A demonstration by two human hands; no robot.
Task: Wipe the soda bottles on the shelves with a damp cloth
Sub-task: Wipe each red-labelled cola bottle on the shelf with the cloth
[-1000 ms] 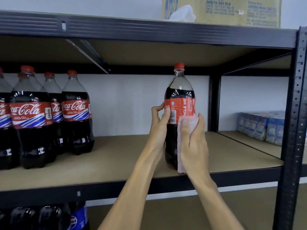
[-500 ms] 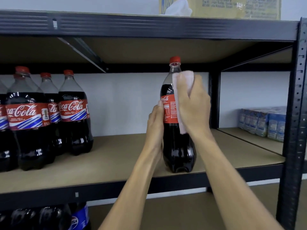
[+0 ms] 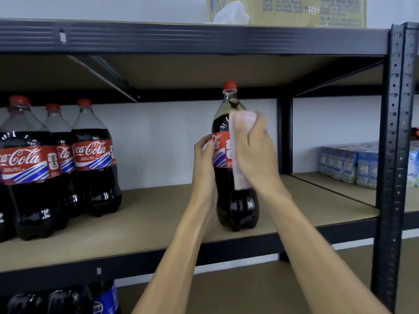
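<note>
One large cola bottle (image 3: 235, 207) with a red cap stands near the front edge of the middle shelf (image 3: 145, 232), apart from the others. My left hand (image 3: 204, 168) grips its left side at the red label. My right hand (image 3: 254, 150) presses a pale pink cloth (image 3: 240, 175) against the bottle's front and right side, over the shoulder and label. The cloth hangs down below my palm. A group of several cola bottles (image 3: 93, 159) stands at the left of the same shelf.
A black metal upright (image 3: 394, 155) frames the shelf on the right. Blue drink packs (image 3: 349, 162) sit on the neighbouring shelf. A yellow carton (image 3: 294, 10) and a white cloth lie on the top shelf. Dark bottles (image 3: 104, 300) stand on the shelf below.
My right hand with the cloth went from the bottle's lower body up to its neck, then slid down to the shoulder and label. The bottle has turned, showing a different part of its label.
</note>
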